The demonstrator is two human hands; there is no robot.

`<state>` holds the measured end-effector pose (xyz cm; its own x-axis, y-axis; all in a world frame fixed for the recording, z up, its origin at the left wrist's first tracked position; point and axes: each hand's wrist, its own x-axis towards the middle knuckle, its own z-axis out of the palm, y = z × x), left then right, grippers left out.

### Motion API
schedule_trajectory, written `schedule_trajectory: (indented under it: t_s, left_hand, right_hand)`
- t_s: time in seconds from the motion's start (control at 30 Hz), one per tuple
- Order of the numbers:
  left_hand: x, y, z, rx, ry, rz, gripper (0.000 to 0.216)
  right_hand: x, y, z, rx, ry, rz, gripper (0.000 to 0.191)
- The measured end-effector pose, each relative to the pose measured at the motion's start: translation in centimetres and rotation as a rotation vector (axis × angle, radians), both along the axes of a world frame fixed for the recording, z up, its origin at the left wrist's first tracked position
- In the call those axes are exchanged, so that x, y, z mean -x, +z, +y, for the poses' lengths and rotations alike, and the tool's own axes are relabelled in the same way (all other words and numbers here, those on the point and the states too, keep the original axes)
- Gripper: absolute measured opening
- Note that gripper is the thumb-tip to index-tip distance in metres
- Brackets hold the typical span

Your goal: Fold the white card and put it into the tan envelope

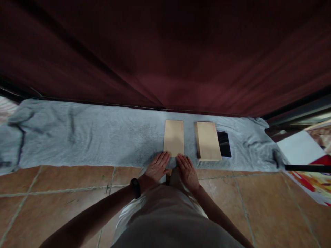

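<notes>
A flat tan paper envelope (174, 137) lies on the grey cloth, straight ahead of me. My left hand (156, 166) rests with fingers stretched out, its fingertips touching the envelope's near left corner. At the near right corner, my right hand (187, 171) lies with its fingers extended and their tips on or just at the edge. Neither hand grips anything. To the right of the envelope sits a stack of similar tan envelopes (209, 141), its layered left edge showing. A dark-screened phone (224, 144) lies against the stack's right side, partly covered by it.
The grey cloth (116, 137) covers a long narrow surface, wrinkled at both ends. Behind it hangs a dark red curtain (165, 79). Tiled floor (258, 199) lies below. At the right are a white sheet (300, 148), a black bar (307, 168) and a colourful printed package (314, 186).
</notes>
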<state>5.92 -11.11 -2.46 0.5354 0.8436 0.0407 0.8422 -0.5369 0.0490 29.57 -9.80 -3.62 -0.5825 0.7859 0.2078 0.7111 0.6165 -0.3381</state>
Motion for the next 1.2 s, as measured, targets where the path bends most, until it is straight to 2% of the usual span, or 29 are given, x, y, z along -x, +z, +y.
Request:
schedule_trajectory:
  t_s: [0.13, 0.23, 0.57, 0.77, 0.9, 1.03, 1.2]
  left_hand:
    - [-2.5, 0.0, 0.3, 0.048, -0.013, -0.028, 0.075]
    - [-3.3, 0.0, 0.5, 0.064, -0.021, -0.012, 0.074]
    - [-2.4, 0.0, 0.7, 0.035, -0.065, 0.042, 0.068]
    - [-2.2, 0.1, 0.9, 0.049, -0.07, 0.005, 0.069]
    - [-2.2, 0.1, 0.7, 0.043, -0.059, -0.01, 0.072]
    - [-2.2, -0.3, 0.5, 0.048, -0.047, -0.006, 0.077]
    - [-1.2, -1.0, 0.4, -0.02, -0.001, -0.041, 0.071]
  right_hand:
    - [0.2, 0.2, 0.0, 0.014, -0.018, 0.019, 0.059]
    - [0.1, 0.3, 0.0, 0.033, -0.021, 0.006, 0.059]
    - [-0.9, 0.0, -0.1, 0.046, -0.07, 0.05, 0.057]
    - [-1.8, -0.1, -0.2, 0.039, -0.108, 0.064, 0.057]
    - [-0.8, 0.4, -0.1, 0.026, -0.129, 0.07, 0.058]
    - [1.2, 0.9, -0.1, 0.034, -0.08, 0.044, 0.058]
    - [1.7, 0.9, 0.3, 0.026, -0.158, 0.017, 0.053]
